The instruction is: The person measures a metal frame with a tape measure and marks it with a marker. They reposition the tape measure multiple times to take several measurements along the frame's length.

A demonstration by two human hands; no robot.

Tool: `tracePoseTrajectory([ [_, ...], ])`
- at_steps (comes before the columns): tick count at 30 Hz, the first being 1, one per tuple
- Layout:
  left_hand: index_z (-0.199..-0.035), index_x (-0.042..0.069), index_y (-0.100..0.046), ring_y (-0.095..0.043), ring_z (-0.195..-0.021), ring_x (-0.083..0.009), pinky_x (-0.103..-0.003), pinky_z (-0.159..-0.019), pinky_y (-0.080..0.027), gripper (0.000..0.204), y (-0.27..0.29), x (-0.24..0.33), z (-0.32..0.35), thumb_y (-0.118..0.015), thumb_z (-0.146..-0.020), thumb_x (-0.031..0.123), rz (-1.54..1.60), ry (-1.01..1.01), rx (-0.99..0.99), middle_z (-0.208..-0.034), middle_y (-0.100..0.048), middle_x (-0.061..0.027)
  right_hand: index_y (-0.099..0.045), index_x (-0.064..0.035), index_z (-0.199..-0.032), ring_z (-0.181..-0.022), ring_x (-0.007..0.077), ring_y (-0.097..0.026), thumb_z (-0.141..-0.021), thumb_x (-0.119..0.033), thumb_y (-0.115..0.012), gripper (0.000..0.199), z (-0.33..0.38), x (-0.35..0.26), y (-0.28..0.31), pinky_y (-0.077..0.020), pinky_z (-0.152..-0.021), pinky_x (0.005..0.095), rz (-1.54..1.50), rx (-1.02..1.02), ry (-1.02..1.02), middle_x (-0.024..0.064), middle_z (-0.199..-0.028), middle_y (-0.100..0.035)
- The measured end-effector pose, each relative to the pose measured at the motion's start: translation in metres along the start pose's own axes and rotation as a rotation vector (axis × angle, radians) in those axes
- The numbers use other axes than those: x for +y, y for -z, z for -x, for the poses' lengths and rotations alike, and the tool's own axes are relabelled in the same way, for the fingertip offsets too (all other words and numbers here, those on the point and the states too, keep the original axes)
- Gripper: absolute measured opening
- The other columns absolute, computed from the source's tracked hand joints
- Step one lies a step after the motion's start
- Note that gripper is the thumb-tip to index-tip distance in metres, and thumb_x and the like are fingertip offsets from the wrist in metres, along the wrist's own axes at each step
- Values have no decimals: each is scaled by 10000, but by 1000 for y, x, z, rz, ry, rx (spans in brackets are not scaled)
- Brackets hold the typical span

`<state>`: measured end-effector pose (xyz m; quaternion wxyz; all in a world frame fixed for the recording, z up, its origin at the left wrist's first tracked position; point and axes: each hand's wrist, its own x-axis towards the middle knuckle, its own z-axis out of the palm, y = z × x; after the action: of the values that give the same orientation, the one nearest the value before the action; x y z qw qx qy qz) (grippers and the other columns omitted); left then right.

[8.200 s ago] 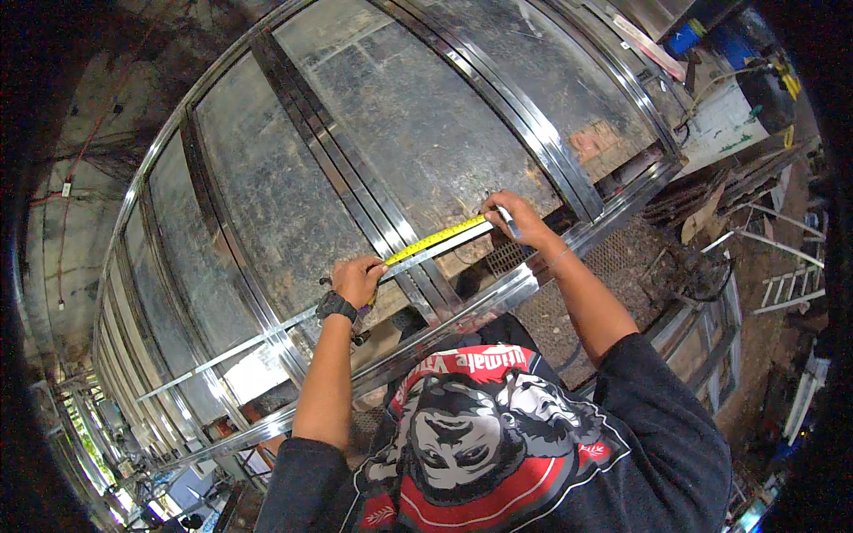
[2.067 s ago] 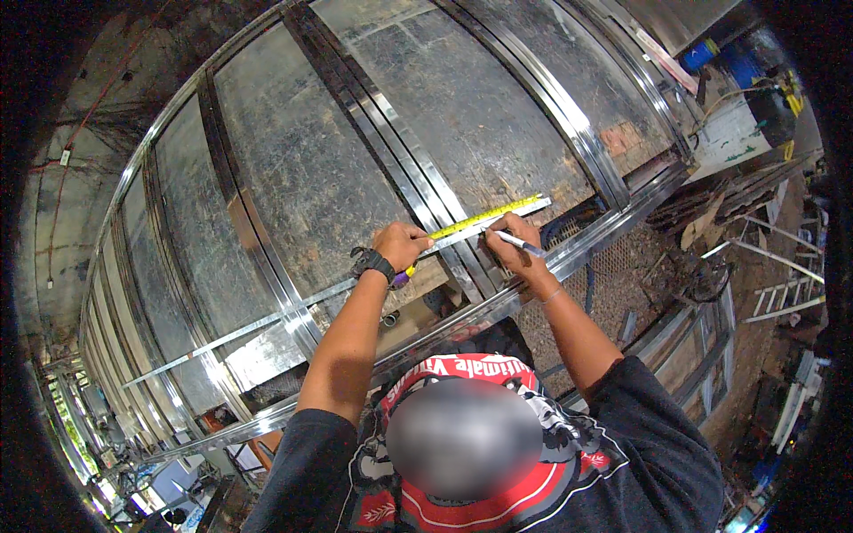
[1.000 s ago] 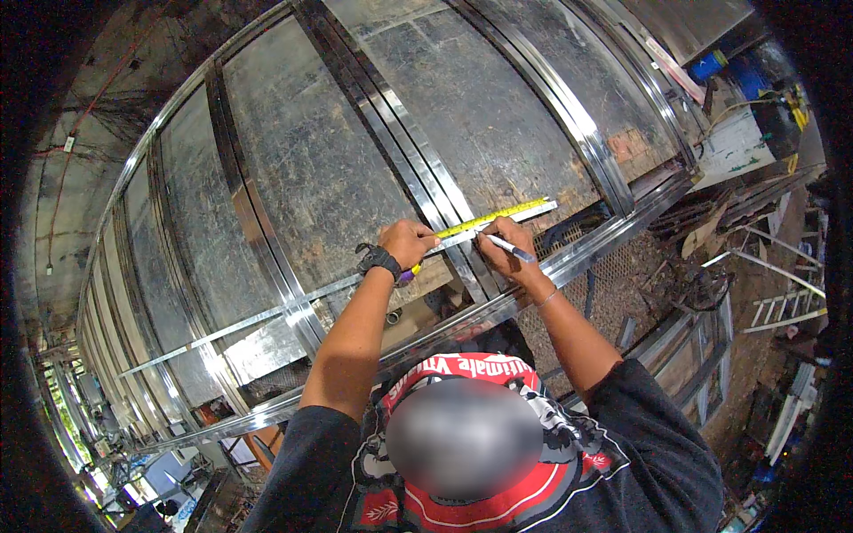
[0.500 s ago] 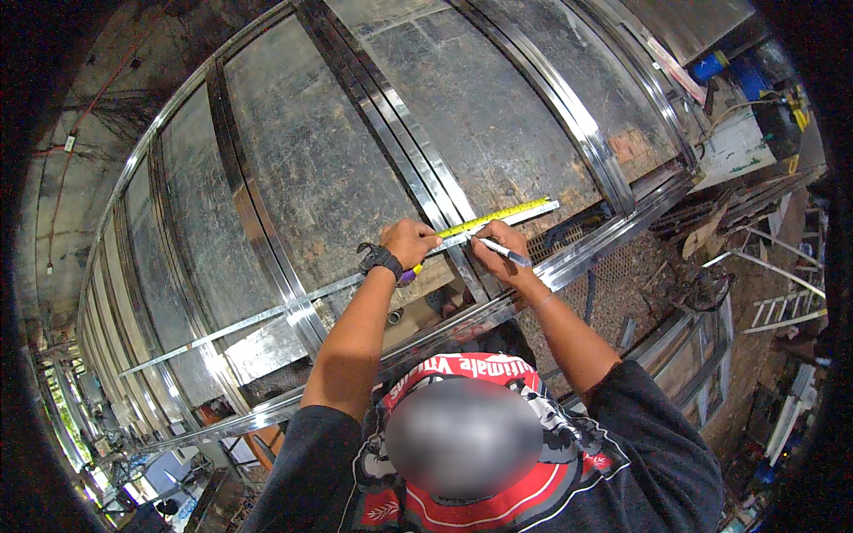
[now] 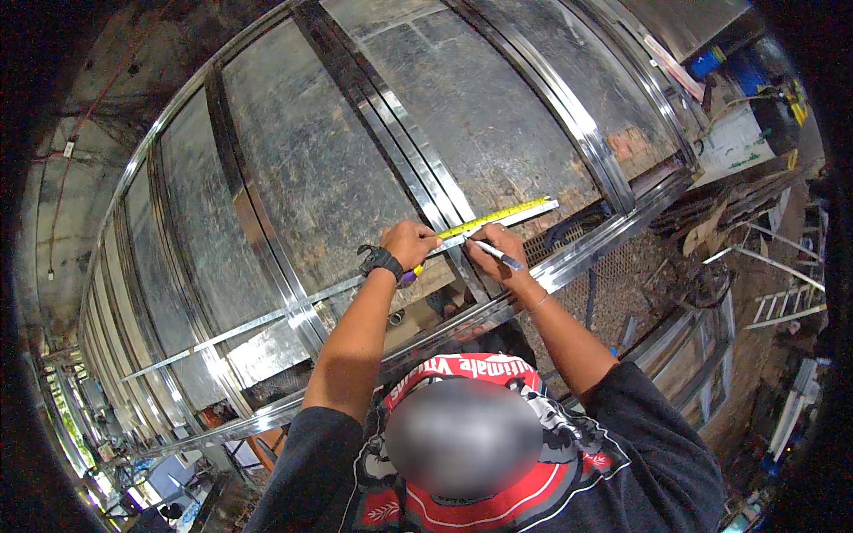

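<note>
My left hand (image 5: 410,245), with a black watch on its wrist, grips a tape measure case and presses it against a horizontal metal strip (image 5: 267,306). The yellow tape (image 5: 498,216) runs out to the right along that strip. My right hand (image 5: 502,259) holds a white marker pen (image 5: 494,255) with its tip at the tape's lower edge, just right of my left hand. Both hands rest on a frame of shiny metal studs (image 5: 418,160) laid over grey panels.
A long metal track (image 5: 569,262) runs diagonally below my hands. Wire mesh (image 5: 622,275) lies to the right of it. Scrap boards and clutter (image 5: 720,222) pile up at the right, with a white ladder (image 5: 786,306) beyond. More framed panels (image 5: 178,266) stretch to the left.
Since about eight seconds ago my right hand has come in from the tape's far end and taken up a pen beside my left hand. Over the last second both hands stay almost still.
</note>
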<state>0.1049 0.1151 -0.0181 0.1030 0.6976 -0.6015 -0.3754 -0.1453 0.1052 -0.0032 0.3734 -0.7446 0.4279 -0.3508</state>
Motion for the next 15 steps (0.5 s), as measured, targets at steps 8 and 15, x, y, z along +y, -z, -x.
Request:
tracePoseTrajectory([
  [8, -1020, 170, -856, -764, -909, -329, -438, -905, -575, 303, 8, 10, 4, -812, -847, 415, 39, 77, -49, -951, -803, -132, -634, -49, -900, -792, 396, -629, -894, -206, -735, 187, 1, 0, 0, -495, -716, 482, -32, 3, -9, 177, -819, -633],
  [15, -994, 173, -859, -763, -893, -326, -441, -903, -569, 279, 10, 14, 4, -806, -854, 409, 31, 51, -48, -947, -804, -120, -659, -32, -943, -804, 310, -664, -913, -230, -751, 221, 5, 2, 5, -519, -739, 428, -133, -10, -114, 144, -824, -661],
])
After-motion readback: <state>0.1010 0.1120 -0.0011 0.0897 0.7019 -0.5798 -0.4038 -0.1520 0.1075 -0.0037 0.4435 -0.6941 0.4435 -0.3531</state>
